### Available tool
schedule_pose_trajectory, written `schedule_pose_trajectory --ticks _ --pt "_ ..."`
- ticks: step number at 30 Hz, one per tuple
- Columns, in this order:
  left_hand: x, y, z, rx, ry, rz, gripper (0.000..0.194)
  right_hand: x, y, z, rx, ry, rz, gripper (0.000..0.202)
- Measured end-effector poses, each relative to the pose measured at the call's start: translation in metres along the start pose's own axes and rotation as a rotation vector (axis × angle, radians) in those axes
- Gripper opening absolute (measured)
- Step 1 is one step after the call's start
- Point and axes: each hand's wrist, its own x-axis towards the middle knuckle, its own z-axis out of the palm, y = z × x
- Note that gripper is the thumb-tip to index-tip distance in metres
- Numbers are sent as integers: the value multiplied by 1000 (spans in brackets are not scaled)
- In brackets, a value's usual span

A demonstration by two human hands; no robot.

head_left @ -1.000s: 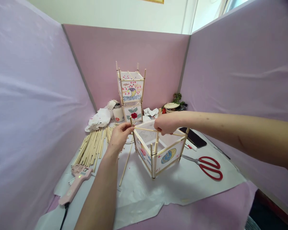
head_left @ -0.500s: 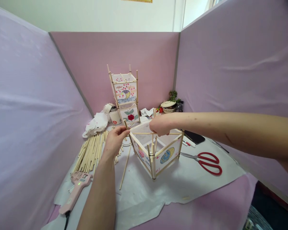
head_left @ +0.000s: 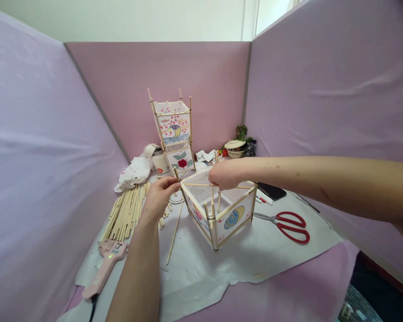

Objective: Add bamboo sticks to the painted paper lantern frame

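Note:
A square lantern frame (head_left: 233,218) of wooden sticks and white decorated panels stands on the table, one corner facing me. My left hand (head_left: 161,192) pinches the upright stick at its left corner. Over the open top, my right hand (head_left: 225,173) is closed, knuckles up, at the middle of a thin wooden stick (head_left: 196,184) that spans the frame from left to right. The fingertips are hidden behind the hand, and short upright sticks show just below it. Red-handled scissors (head_left: 290,226) lie to the right of the frame.
A taller two-tier lantern (head_left: 176,129) stands behind. On the left are a bundle of wooden sticks (head_left: 127,212) and a pink glue gun (head_left: 104,270) with a green light. A black phone (head_left: 272,191), pens (head_left: 264,197) and a lidded bowl (head_left: 235,149) sit on the right.
Both hands keep their places on the lantern frame. The whole view has shifted very slightly; nothing has been taken up or let go.

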Motion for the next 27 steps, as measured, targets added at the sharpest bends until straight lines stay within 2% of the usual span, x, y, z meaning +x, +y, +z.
schedule_pose_trajectory --ticks 9,16,22,27 --pt "-1 2 2 18 17 0 28 -9 4 -4 -16 49 -21 25" --pt "-3 7 4 22 -4 -7 32 -12 9 -1 27 51 -21 22" --pt "-6 10 4 54 -32 -5 35 -15 11 1 84 103 -35 19" --pt "-12 19 8 148 -71 -1 36 -25 26 -3 120 178 57 13"
